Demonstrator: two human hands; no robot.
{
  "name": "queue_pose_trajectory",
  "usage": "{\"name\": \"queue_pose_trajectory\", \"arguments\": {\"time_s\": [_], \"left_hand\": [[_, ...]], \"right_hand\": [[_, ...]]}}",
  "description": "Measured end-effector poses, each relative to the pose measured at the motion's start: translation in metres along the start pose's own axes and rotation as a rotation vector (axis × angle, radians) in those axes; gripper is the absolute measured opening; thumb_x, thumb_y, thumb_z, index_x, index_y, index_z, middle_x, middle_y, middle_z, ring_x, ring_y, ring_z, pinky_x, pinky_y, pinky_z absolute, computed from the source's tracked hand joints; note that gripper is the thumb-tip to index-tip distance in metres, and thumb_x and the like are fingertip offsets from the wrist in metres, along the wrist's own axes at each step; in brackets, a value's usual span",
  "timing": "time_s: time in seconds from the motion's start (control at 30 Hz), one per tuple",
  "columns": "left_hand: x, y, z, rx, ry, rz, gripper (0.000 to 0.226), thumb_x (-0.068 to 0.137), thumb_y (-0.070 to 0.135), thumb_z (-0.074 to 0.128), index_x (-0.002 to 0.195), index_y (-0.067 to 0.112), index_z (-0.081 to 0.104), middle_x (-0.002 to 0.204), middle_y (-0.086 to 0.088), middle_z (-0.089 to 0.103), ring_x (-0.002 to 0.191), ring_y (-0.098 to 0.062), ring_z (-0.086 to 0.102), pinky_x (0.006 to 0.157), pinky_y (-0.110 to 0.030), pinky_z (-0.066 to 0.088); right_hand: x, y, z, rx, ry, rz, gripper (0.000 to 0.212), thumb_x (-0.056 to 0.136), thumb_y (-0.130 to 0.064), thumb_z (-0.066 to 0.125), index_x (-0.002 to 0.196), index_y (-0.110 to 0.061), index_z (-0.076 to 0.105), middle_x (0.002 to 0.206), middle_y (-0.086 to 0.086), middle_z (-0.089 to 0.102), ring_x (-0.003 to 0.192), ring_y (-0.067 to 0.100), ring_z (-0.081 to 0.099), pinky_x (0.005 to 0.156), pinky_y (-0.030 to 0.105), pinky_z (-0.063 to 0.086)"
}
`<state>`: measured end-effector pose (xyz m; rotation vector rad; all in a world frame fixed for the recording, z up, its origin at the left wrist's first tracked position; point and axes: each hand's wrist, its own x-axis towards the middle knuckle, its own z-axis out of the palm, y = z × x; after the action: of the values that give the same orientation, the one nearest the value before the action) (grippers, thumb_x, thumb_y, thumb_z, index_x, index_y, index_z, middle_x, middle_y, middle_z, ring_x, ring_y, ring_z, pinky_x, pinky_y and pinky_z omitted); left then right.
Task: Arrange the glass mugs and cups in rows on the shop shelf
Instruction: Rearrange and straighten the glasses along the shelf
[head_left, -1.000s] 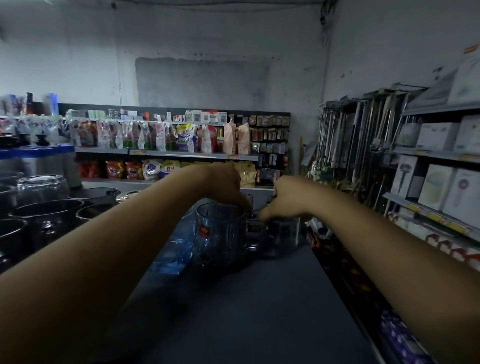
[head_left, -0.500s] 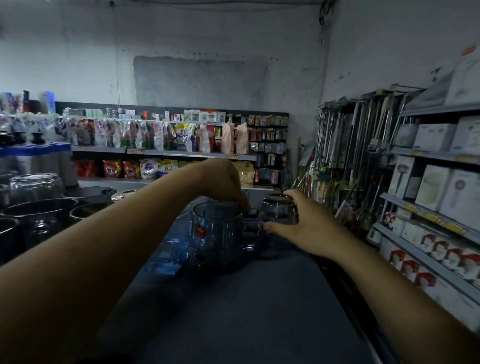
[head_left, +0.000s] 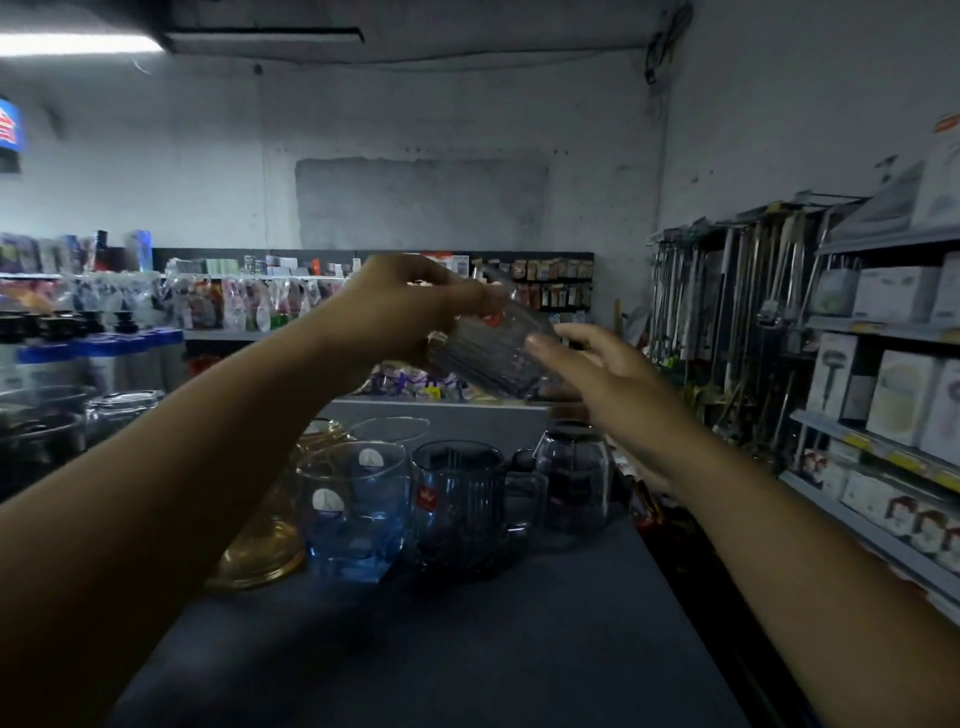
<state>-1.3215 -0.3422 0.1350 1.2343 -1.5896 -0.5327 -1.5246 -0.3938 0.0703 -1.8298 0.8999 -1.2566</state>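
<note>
My left hand (head_left: 410, 306) holds a ribbed grey glass mug (head_left: 493, 348) tilted in the air above the shelf top (head_left: 467, 649). My right hand (head_left: 602, 374) reaches to it with fingers extended, its fingertips touching the mug's side. Below on the shelf stand a ribbed grey mug with a handle (head_left: 460, 509), a dark glass cup (head_left: 574, 483), a blue glass (head_left: 353, 514) and an amber glass piece (head_left: 270, 540).
Dark pots and glass bowls (head_left: 47, 431) crowd the left. A shelf rack with white boxes (head_left: 893, 374) and hanging utensils (head_left: 727, 312) lines the right. Stocked shelves (head_left: 260, 306) run along the far wall.
My left hand lifted a ribbed mug off the shelf and tilted it. My right hand left the dark cup and rose to the lifted mug. The view tilted upward.
</note>
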Motion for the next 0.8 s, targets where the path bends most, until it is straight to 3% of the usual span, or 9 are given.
{"name": "queue_pose_trajectory", "arguments": {"time_s": [0.13,0.2,0.27,0.33,0.4,0.47,0.53,0.7,0.8], "left_hand": [[-0.021,0.002,-0.001,-0.312,-0.057,0.036,0.042,0.087,0.021,0.074,0.115,-0.007,0.060,0.106,-0.022,0.073,0.089,-0.035,0.076,0.073,-0.037,0.063],[-0.023,-0.006,-0.001,-0.396,-0.039,0.037,0.041,0.087,0.019,0.073,0.120,-0.003,0.059,0.100,-0.018,0.075,0.090,-0.034,0.076,0.073,-0.035,0.062],[-0.022,-0.015,-0.001,-0.363,-0.036,0.029,0.040,0.090,0.025,0.071,0.121,0.002,0.059,0.096,-0.013,0.077,0.091,-0.031,0.076,0.079,-0.042,0.063],[-0.020,-0.028,-0.002,-0.123,-0.015,0.052,0.039,0.094,0.039,0.065,0.120,0.009,0.062,0.098,-0.008,0.075,0.091,-0.024,0.075,0.086,-0.047,0.062],[-0.020,-0.041,-0.004,0.214,0.020,0.097,0.037,0.098,0.046,0.055,0.116,0.015,0.064,0.100,-0.001,0.071,0.089,-0.019,0.072,0.080,-0.038,0.061],[-0.018,-0.053,-0.009,0.555,0.008,0.142,0.026,0.101,0.037,0.053,0.112,0.017,0.067,0.100,0.000,0.071,0.084,-0.016,0.069,0.072,-0.026,0.057],[-0.016,-0.064,-0.013,0.810,-0.060,0.149,0.020,0.101,0.026,0.055,0.108,0.017,0.071,0.105,-0.001,0.073,0.087,-0.014,0.068,0.079,-0.027,0.056],[-0.018,-0.077,-0.016,0.859,-0.162,0.098,0.023,0.099,0.027,0.059,0.104,0.011,0.075,0.100,-0.004,0.075,0.091,-0.016,0.070,0.091,-0.036,0.056],[-0.016,-0.082,-0.016,0.850,-0.162,0.099,0.023,0.099,0.027,0.058,0.100,0.011,0.075,0.092,-0.003,0.073,0.083,-0.015,0.068,0.086,-0.035,0.057]], "right_hand": [[0.000,-0.011,0.007,0.395,-0.132,-0.044,0.042,0.081,-0.035,0.073,0.120,-0.023,0.062,0.113,0.001,0.076,0.100,0.037,0.073,0.076,0.045,0.058],[0.002,-0.016,0.010,0.408,-0.103,-0.091,0.021,0.079,-0.028,0.074,0.095,-0.032,0.061,0.100,-0.001,0.078,0.093,0.029,0.073,0.069,0.042,0.056],[0.007,-0.018,0.011,0.312,-0.067,-0.107,0.021,0.082,-0.029,0.074,0.091,-0.033,0.056,0.103,0.006,0.074,0.087,0.030,0.071,0.065,0.041,0.054],[0.014,-0.020,0.010,0.150,-0.039,-0.092,0.027,0.080,-0.035,0.076,0.100,-0.033,0.058,0.108,0.008,0.070,0.084,0.033,0.069,0.060,0.036,0.052],[0.025,-0.021,0.005,-0.078,-0.029,-0.063,0.050,0.079,-0.043,0.078,0.122,-0.025,0.059,0.116,0.006,0.068,0.089,0.033,0.072,0.064,0.036,0.054],[0.036,-0.025,0.002,-0.319,-0.022,-0.039,0.071,0.074,-0.053,0.080,0.135,-0.027,0.053,0.127,0.001,0.059,0.100,0.026,0.067,0.079,0.038,0.056],[0.045,-0.029,0.002,-0.497,-0.049,-0.024,0.077,0.066,-0.060,0.082,0.132,-0.029,0.056,0.130,-0.001,0.056,0.108,0.022,0.061,0.089,0.040,0.054],[0.061,-0.030,0.016,-0.755,-0.237,0.060,0.062,0.070,-0.051,0.086,0.118,-0.022,0.061,0.108,-0.003,0.057,0.087,0.013,0.055,0.066,0.030,0.044],[0.069,-0.023,0.026,-0.804,-0.302,0.116,0.062,0.067,-0.050,0.088,0.115,-0.021,0.062,0.108,0.000,0.058,0.090,0.016,0.057,0.069,0.032,0.048]]}}
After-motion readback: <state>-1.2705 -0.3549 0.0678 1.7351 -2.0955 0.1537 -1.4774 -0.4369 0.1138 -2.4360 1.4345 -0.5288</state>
